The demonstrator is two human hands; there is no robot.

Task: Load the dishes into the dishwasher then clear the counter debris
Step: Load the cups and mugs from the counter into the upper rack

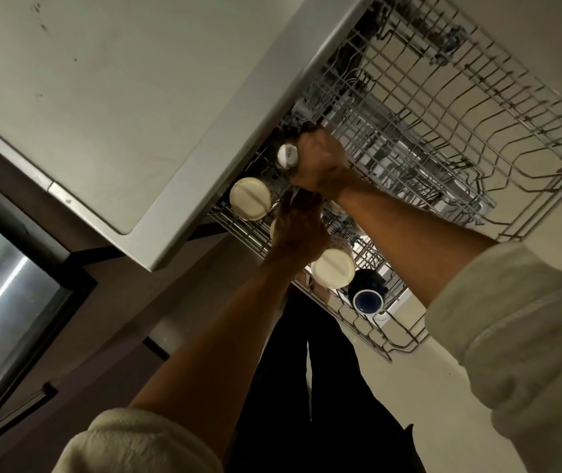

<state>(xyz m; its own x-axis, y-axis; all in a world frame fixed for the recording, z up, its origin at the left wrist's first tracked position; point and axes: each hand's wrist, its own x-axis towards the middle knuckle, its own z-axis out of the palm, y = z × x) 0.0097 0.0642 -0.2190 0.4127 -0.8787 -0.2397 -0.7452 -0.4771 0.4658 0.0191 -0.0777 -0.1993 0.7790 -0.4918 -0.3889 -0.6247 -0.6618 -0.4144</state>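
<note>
The head view is tilted and looks down past 2 forearms in cream sleeves onto a pulled-out dishwasher rack (443,107) of grey wire, which juts from under the edge of a pale counter (102,97). The right hand (320,165) reaches into the rack's near-left corner, beside the counter edge, with its fingers curled round a small white-capped bottle (287,156); the cap faces the camera and bears small lettering too fine to read. The left hand (298,230) sits just below the right hand, back to the camera, fingers bent down among the items in the rack; whether it is gripping anything cannot be told, since its fingertips are hidden. To the left of both hands, a cream round lid (250,198) on a glass jar stands in the rack, close to the counter edge. A 2nd cream-lidded jar (333,268) stands just beside the left wrist, nearer the camera. Next to that one, a dark blue cup (368,295) lies tipped with its mouth toward the camera, showing a white rim. The far and right parts of the rack show only bare wire tines. At the left edge, a shiny steel appliance front (3,288) catches the light, and dark trousers show between the arms above a pale floor (426,404).
</note>
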